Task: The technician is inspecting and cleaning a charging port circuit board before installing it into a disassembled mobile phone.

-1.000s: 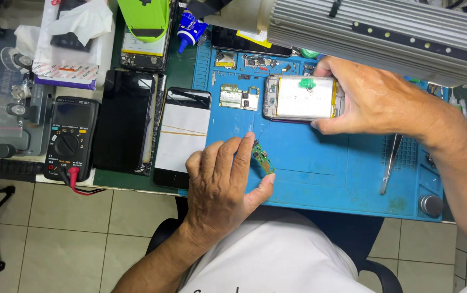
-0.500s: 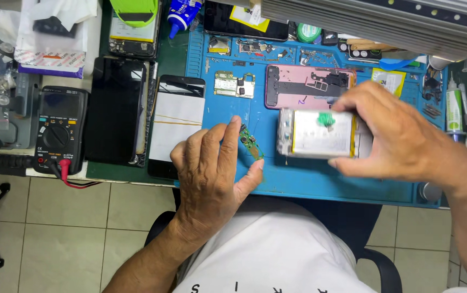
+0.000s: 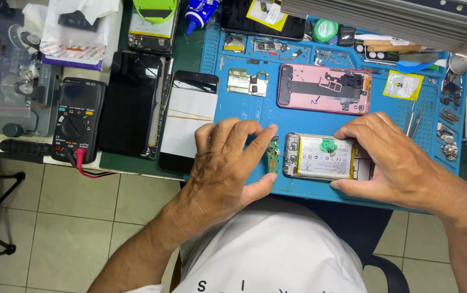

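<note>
While the right hand (image 3: 402, 163) is pinching the opened phone (image 3: 323, 157), the left hand (image 3: 228, 163) is nipping a small green board (image 3: 272, 154); pulling apart risks tearing any cable.

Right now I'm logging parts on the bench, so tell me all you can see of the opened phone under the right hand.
The opened phone lies flat on the blue work mat, back cover off. A large white battery with a green sticker fills its metal frame. The right hand holds its right end, fingers on the far edge, thumb on the near edge. A small green circuit board sits just off its left end, pinched by the left hand.
</note>
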